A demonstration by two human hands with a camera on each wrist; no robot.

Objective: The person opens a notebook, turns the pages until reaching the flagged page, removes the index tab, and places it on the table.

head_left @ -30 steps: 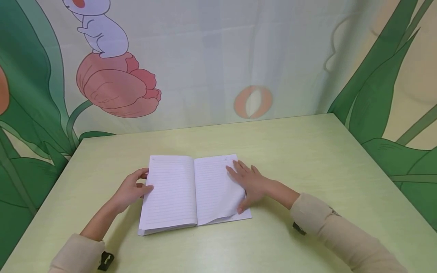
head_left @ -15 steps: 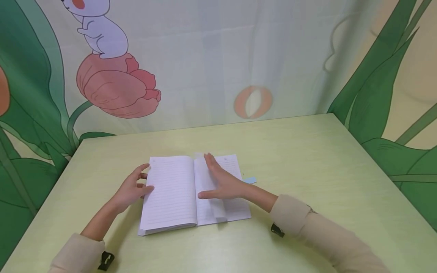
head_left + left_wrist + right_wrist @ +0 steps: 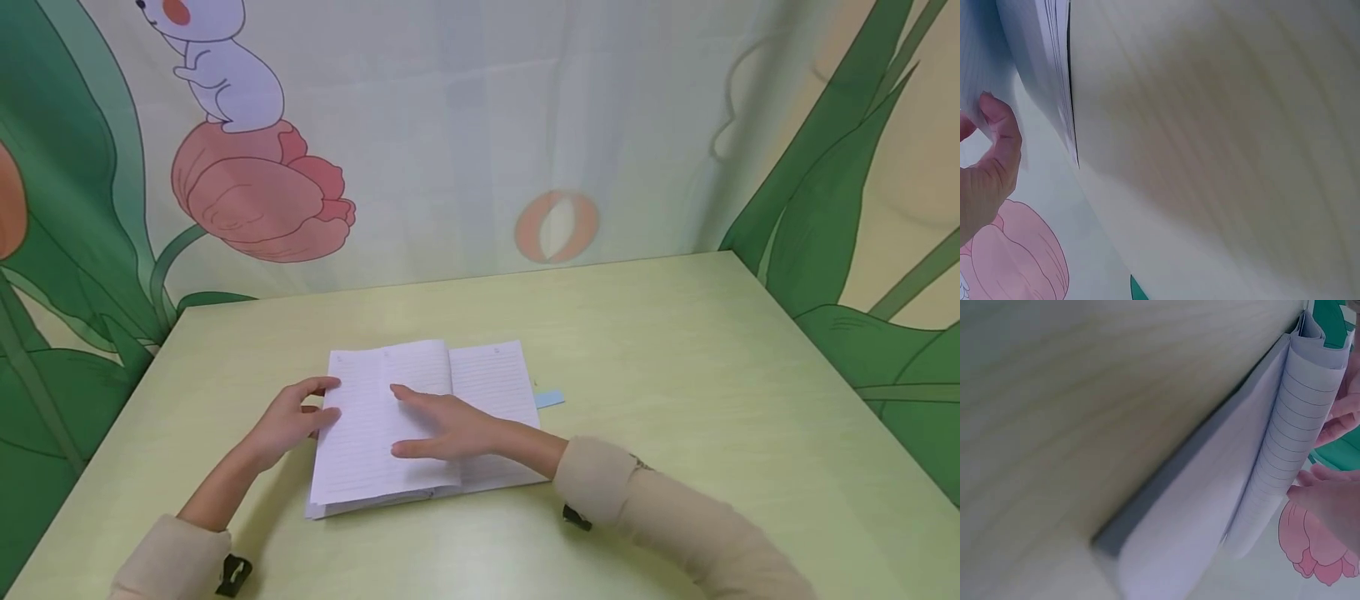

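Just brought a leaf (image 3: 420, 367) across the middle of the notebook (image 3: 371, 454) with the right hand (image 3: 442, 429), from right to left. Apparently nearly finished with this turn of the page, but probably still in need of smoothing: bulging beside the fold in the head view, rolled over at the near end in the right wrist view. Leaves the lined right page (image 3: 491, 375) mostly in sight.

Compared with half a second ago, moved the right hand from above the right page to above the left side, and laid over a leaf then bent up near the fold. Can see a blue tab (image 3: 550, 399) past the notebook's right edge, as half a second ago, though not in the frame from a second ago.

Keeps the right grip apart, with fingers spread over the leaf; cannot tell whether touching it. Keeps the left hand (image 3: 292, 412) clamped on the notebook's left edge, thumb on top, much as before. Find the notebook open on the desk (image 3: 675, 333), nearer the left edge than the right and apart from the back edge.
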